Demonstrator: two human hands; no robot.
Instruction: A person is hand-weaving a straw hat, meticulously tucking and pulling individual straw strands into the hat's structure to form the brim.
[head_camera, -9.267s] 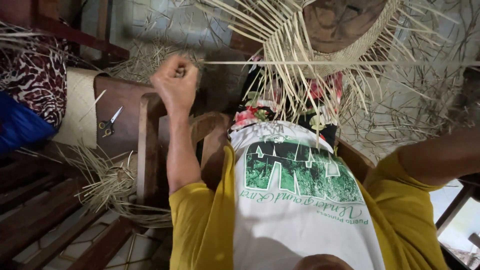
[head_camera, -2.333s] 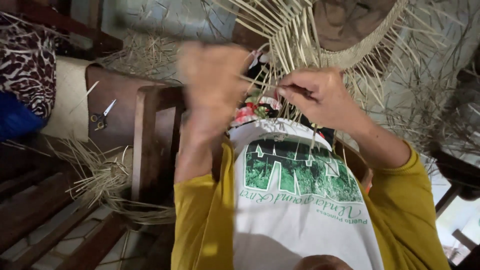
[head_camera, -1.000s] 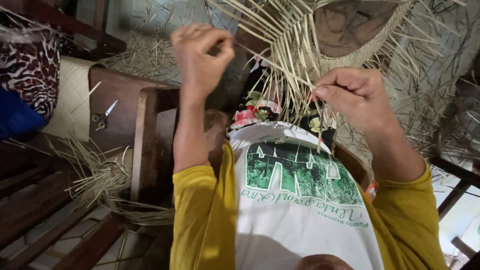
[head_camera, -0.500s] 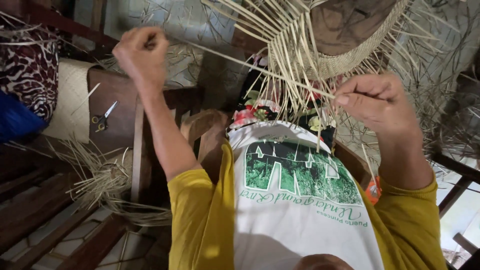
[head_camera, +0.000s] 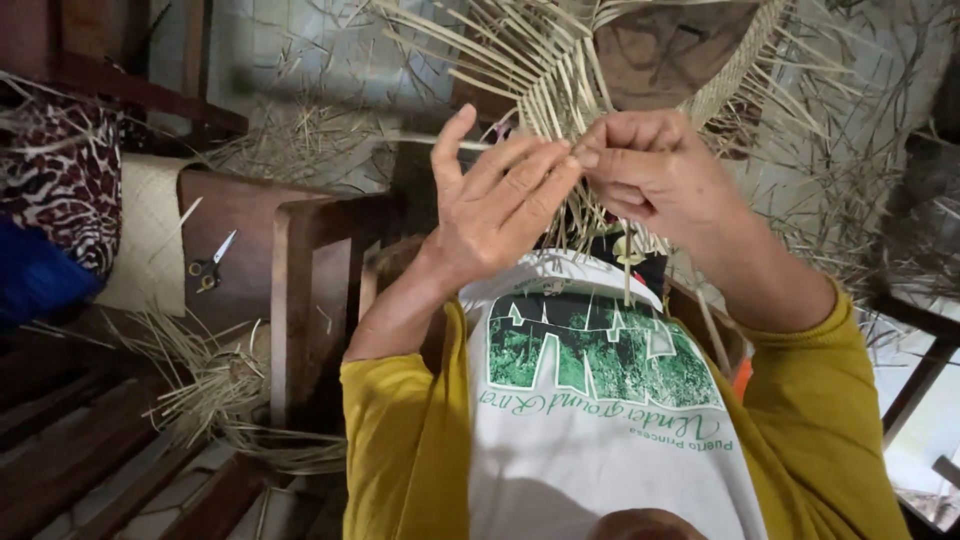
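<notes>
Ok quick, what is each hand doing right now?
Left hand: open, fingers spread, fingertips touching the straw strips of the woven piece.
Right hand: closed, pinching a straw strip at the weave's edge.

Dark wooden chair (head_camera: 300, 290) left of centre, used as landmark. On the brown surface just left of it: small scissors (head_camera: 208, 268) beside a pale woven mat (head_camera: 150, 235). Leopard-print cloth (head_camera: 60, 175) and blue cloth (head_camera: 35, 280) further left. Loose straw pile (head_camera: 215, 385) on the tiled floor (head_camera: 150, 510) below the chair. Daylight at far right, by dark wooden frame (head_camera: 915, 385).
</notes>
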